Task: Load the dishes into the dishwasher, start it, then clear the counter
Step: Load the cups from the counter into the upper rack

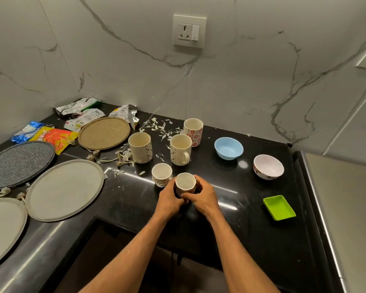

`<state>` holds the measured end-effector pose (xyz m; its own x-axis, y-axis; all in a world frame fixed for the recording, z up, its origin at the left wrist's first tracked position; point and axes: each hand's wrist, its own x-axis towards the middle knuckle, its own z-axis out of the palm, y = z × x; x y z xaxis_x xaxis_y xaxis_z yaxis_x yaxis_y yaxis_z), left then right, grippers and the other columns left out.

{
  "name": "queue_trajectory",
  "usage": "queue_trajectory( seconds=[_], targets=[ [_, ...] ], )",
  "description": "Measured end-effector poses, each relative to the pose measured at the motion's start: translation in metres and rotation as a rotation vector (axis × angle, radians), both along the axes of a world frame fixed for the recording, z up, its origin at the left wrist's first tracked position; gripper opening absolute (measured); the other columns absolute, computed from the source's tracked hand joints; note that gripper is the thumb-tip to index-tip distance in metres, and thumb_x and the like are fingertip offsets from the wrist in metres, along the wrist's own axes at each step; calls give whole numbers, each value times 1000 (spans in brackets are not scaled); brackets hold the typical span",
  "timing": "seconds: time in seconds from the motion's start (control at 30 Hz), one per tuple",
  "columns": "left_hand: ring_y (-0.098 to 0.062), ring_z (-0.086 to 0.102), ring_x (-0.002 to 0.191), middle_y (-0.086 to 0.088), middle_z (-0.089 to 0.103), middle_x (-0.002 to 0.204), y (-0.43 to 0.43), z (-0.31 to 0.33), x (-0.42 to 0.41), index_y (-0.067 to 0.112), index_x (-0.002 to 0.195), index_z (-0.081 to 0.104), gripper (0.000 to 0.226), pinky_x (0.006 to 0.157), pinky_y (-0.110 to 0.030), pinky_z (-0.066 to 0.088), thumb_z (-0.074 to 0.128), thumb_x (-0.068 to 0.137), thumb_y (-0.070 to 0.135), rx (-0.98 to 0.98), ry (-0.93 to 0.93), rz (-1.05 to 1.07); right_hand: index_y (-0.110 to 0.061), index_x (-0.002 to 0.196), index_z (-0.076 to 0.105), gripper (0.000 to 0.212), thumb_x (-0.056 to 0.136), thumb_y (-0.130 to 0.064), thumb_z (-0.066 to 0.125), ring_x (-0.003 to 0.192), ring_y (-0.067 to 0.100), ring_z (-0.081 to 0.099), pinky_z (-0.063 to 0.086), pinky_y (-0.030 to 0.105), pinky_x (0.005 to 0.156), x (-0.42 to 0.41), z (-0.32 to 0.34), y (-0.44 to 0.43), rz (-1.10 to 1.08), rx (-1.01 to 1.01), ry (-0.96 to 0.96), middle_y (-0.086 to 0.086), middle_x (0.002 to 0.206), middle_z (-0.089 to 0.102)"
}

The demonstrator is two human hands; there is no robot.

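A small white cup (185, 181) stands near the front of the black counter (251, 208), and both hands hold it: my left hand (169, 199) grips its left side, my right hand (203, 197) its right side. A second small cup (161, 174) stands just to the left, touching or nearly touching. Behind are three tall mugs: one with dark motifs (140, 146), one with a handle (180, 149), one with red flowers (193, 131). A blue bowl (228, 148), a white bowl (268, 166) and a green dish (279, 207) sit to the right.
Several round plates lie on the left: a tan one (104, 133), a dark speckled one (19, 163), two grey ones (65, 190) (2, 225). Snack wrappers (51, 137) and peel scraps (156, 127) litter the back. A marble wall with a socket (189, 31) rises behind.
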<state>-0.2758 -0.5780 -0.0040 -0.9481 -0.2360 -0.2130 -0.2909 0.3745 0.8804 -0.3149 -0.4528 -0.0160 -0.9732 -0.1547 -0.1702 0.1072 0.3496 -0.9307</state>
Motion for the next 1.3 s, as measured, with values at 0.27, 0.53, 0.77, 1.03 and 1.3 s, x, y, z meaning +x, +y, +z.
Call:
queue_trajectory(
  seconds=[0.27,0.53,0.77,1.03,1.3],
  targets=[
    [-16,50,125,-1,57,132,4,-2,9,23,134,46,68,96,-24,38,75,76,3,-22,44,2,-21,126,61,63,69,-13,87,115,13,59,49,24,92,11,1,5,-15,-16,38,-3,122,66],
    [-10,51,114,-2,57,130,-2,7,36,24,136,43,73,94,-24,40,77,74,5,23,100,-93,-18,128,58,63,71,-10,85,116,15,57,49,26,93,44,16,10,-39,-75,29,0,124,64],
    [-11,51,117,0,58,128,-15,7,79,25,135,43,76,96,-25,43,82,71,14,40,195,-145,-30,116,57,60,67,-12,87,109,11,59,51,31,95,95,28,2,-54,-65,78,-10,111,64],
    [1,60,106,15,63,112,3,-1,134,28,124,52,66,81,-8,47,85,69,14,163,332,-204,-20,121,61,65,64,-6,88,99,1,60,48,10,74,163,29,15,-159,-64,143,-8,111,66],
    [0,63,102,12,67,109,56,-5,155,31,120,56,62,87,-21,53,85,67,17,192,332,-281,-16,119,63,65,61,-2,88,99,8,62,51,15,81,201,30,65,-322,-12,179,-5,107,66]
  ],
)
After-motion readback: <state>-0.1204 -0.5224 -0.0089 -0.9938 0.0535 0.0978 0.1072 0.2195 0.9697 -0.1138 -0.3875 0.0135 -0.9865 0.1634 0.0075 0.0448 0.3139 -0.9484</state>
